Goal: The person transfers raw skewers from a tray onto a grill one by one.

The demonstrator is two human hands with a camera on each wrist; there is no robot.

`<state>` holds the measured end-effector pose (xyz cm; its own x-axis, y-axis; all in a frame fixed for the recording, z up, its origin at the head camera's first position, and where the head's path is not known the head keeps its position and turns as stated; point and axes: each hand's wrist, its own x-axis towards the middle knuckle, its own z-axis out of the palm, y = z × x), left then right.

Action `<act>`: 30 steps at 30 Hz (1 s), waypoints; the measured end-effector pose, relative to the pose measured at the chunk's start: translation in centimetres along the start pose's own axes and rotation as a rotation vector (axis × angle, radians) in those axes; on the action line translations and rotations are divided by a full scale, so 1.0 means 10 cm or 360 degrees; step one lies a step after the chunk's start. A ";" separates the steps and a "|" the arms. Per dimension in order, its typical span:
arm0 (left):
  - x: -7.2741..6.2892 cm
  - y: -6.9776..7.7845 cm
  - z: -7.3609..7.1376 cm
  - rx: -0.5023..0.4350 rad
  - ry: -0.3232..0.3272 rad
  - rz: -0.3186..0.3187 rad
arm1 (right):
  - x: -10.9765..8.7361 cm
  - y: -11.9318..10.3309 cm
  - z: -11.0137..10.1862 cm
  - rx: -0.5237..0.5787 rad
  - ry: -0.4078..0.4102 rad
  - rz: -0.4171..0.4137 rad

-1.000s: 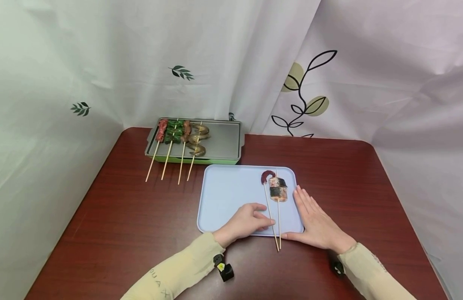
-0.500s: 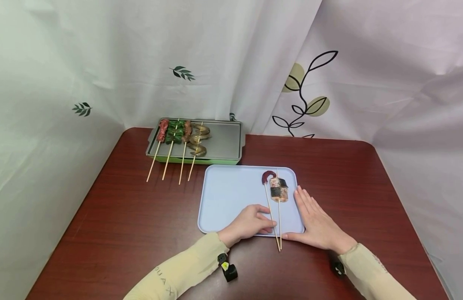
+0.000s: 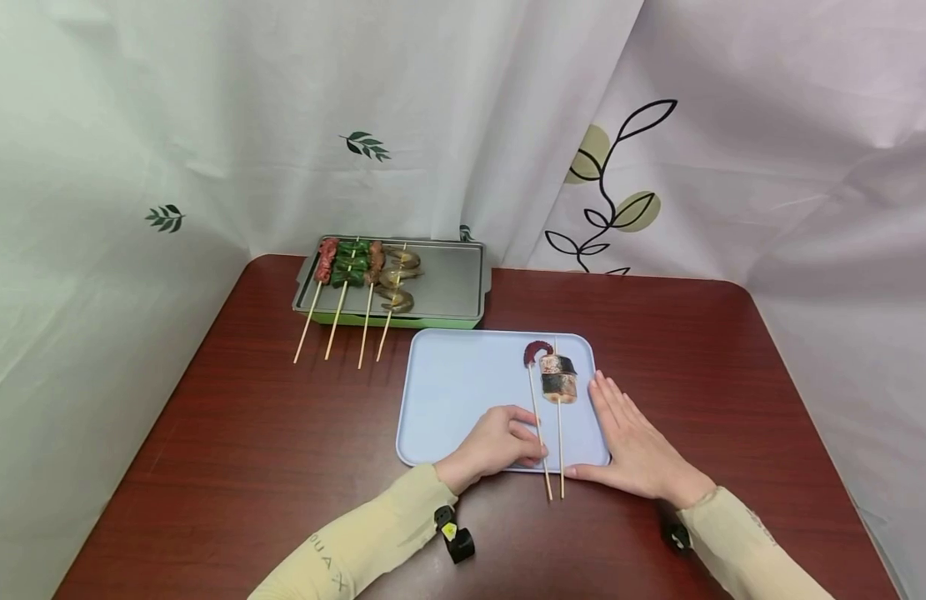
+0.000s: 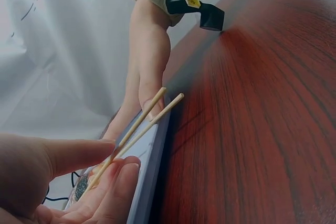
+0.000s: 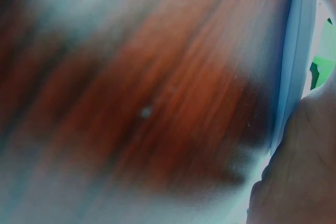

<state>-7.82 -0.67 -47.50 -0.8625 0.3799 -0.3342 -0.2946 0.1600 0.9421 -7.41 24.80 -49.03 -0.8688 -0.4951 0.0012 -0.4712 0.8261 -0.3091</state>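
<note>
Thumb and fingers of my left hand [image 3: 500, 442] pinch the thin stick of a skewer with a dark red, curled piece [image 3: 536, 351] at its far end. In the left wrist view that pinched stick [image 4: 137, 120] runs between thumb and fingers. Just to its right lies a skewer with black-banded, pale chunks [image 3: 558, 386]. Both lie on the right part of a light blue tray [image 3: 455, 392], their stick ends poking past its near rim. Along the tray's right edge rests my right hand [image 3: 635, 446], fingers straight, thumb at the near corner.
Behind the tray, to the left, stands a grey grill pan [image 3: 455, 283] on a green base. Several skewers lie on its left side, among them one with green pieces [image 3: 349, 264], their sticks overhanging the front. White curtains [image 3: 402, 108] border the brown table [image 3: 282, 467].
My left hand has shifted the near end of the dark red skewer's stick slightly left, so the two sticks stand further apart at the bottom. The right hand stays in place.
</note>
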 end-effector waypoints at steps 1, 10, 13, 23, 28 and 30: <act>0.00 0.00 0.00 -0.0003 0.0004 0.0002 | 0.00 0.00 0.00 -0.0001 0.0003 -0.0001; -0.05 -0.03 -0.08 -0.0162 0.0023 0.0021 | 0.01 0.02 0.02 0.0017 -0.0007 0.0016; -0.08 -0.04 -0.14 -0.0202 0.0041 0.0010 | 0.01 0.02 0.02 0.0010 -0.0016 0.0022; -0.11 -0.07 -0.29 -0.0252 0.0066 -0.0043 | 0.01 0.01 0.01 0.0011 -0.0028 0.0034; -0.11 -0.08 -0.33 -0.0242 0.0098 -0.0085 | 0.00 0.02 0.02 0.0012 -0.0025 0.0035; -0.12 -0.09 -0.34 -0.0244 0.0108 -0.0081 | 0.00 0.02 0.02 0.0010 -0.0020 0.0031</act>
<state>-7.94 -4.32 -47.84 -0.8691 0.3114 -0.3842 -0.3936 0.0348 0.9186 -7.48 24.89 -49.27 -0.8760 -0.4821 -0.0170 -0.4530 0.8341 -0.3147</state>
